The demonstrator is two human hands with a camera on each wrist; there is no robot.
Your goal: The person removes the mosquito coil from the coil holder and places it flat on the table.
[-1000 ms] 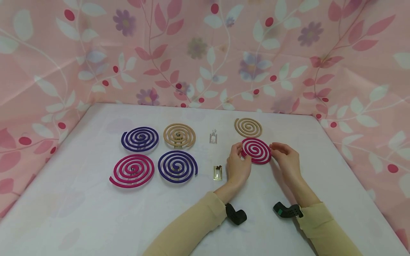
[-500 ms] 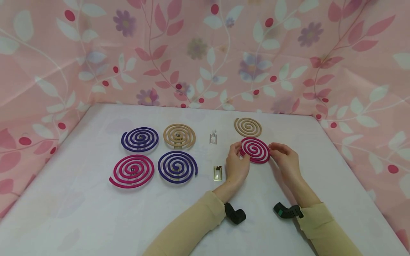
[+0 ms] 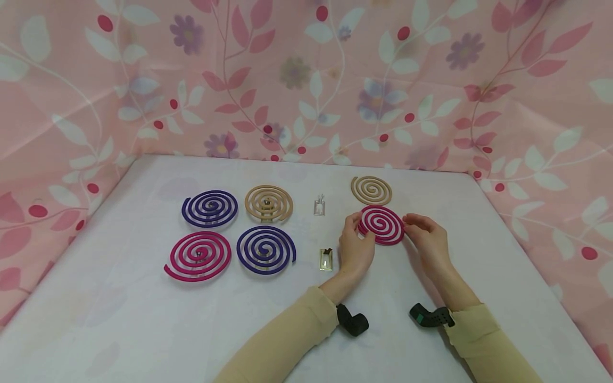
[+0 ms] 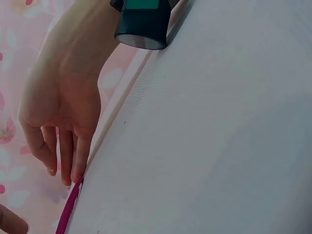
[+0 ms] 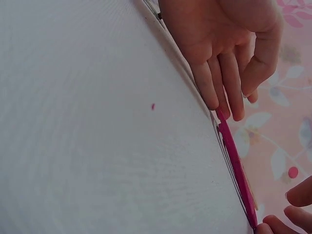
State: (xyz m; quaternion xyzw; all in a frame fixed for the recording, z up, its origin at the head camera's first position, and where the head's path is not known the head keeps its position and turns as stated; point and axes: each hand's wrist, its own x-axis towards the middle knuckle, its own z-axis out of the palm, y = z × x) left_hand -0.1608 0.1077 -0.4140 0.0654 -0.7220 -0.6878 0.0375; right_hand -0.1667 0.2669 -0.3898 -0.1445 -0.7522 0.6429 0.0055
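Between my two hands lies a magenta mosquito coil [image 3: 381,225], low over the white table. My left hand [image 3: 356,251] is at its left rim, with the thumb by the near edge. In the right wrist view, that left hand's fingers [image 5: 230,83] are mostly straight and touch the coil's end. My right hand [image 3: 428,238] touches the right rim with its fingertips. The left wrist view shows the right hand's fingers [image 4: 66,156] pointing down to the coil's edge. Just behind lies a tan mosquito coil [image 3: 371,190]. Left of my left hand is a small gold-coloured metal stand [image 3: 326,260].
A silver-coloured stand [image 3: 319,206] lies farther back. To the left, on small stands, sit two blue coils, front [image 3: 266,250] and back [image 3: 209,208], a tan coil [image 3: 268,203] and a magenta coil [image 3: 200,256]. A floral curtain [image 3: 306,80] rises behind the white table [image 3: 119,319].
The magenta coil between my hands has shifted very slightly left. Both hands keep nearly the same place at its rim.
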